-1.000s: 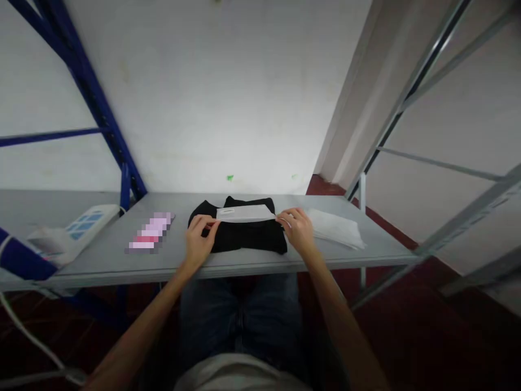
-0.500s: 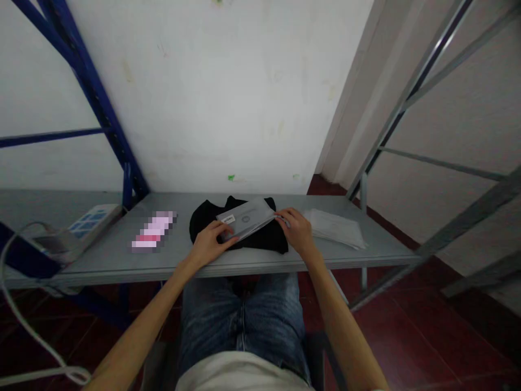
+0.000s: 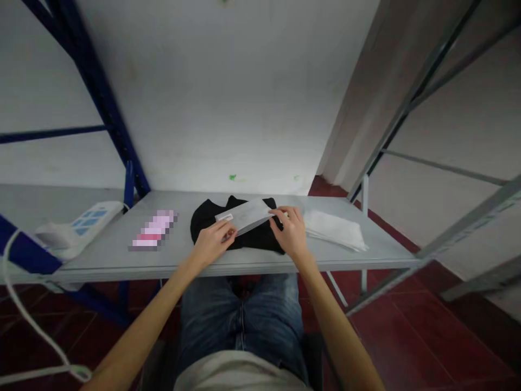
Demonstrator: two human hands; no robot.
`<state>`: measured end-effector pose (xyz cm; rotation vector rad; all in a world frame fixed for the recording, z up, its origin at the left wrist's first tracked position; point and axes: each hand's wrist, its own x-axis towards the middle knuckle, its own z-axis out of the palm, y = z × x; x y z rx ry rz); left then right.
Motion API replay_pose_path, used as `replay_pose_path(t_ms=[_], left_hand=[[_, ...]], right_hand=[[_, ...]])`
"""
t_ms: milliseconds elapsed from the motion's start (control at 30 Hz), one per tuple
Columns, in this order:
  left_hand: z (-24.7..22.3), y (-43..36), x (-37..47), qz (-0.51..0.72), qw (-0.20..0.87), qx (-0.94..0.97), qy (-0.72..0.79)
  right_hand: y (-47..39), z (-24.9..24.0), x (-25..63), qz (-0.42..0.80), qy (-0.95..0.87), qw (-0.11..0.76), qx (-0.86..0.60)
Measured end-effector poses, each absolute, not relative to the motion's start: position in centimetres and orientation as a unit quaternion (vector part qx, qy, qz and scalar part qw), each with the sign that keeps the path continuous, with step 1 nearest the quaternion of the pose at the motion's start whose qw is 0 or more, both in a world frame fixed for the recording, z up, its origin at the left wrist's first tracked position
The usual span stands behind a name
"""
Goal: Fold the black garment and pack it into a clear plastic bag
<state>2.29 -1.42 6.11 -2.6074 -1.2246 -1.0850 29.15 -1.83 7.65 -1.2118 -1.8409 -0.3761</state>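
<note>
A clear, flat plastic bag (image 3: 250, 214) with a small white label lies over dark cloth (image 3: 260, 237) on the grey table. My left hand (image 3: 214, 239) pinches the bag's lower left edge, beside the label. At the bag's right end, my right hand (image 3: 290, 225) grips its edge between thumb and fingers. The cloth shows on both sides of the bag and below it. To the right of my right hand lies a stack of flat, whitish plastic bags (image 3: 336, 229).
A pixelated pink item (image 3: 154, 231) lies left on the grey table (image 3: 109, 255). Farther left is a white power strip (image 3: 91, 221) with a cable. Blue metal posts (image 3: 103, 103) stand left, grey ones (image 3: 391, 127) right, and a wall (image 3: 228, 98) behind.
My right hand has shifted slightly left along the bag's edge. My left fingers have curled in closer on the bag's lower edge. The picture has become darker at the top.
</note>
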Motion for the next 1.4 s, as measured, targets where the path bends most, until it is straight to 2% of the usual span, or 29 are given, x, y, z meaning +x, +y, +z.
replay_pose_path(t_ms=[200,600,833,1000,1200,1400], left_hand=[[6.5,-1.6,2.7,-0.364,0.125,-0.819,-0.425],[7.3,-1.4,1.4,-0.389,0.218,-0.748,-0.492],[7.2,-1.6,2.0,-0.414,0.197,-0.736,-0.499],[6.8,-1.8,2.7,-0.382,0.194,-0.75,-0.503],[7.0,-2.4,3.1,-0.321,0.196,-0.772,-0.513],[7.4,-2.4,2.8,-0.313,0.175,-0.769,-0.529]], right_hand=[[-2.3,7.7,23.7,-0.098,-0.806,0.374,-0.449],[1.4,10.6,18.5,-0.105,-0.814,0.251,-0.514],[1.1,11.1,17.9,-0.145,-0.808,0.189,-0.539],[0.4,11.4,17.9,-0.122,-0.821,0.116,-0.545],[0.3,12.0,17.4,-0.124,-0.812,0.121,-0.557],[1.0,12.3,17.4,-0.146,-0.827,0.133,-0.527]])
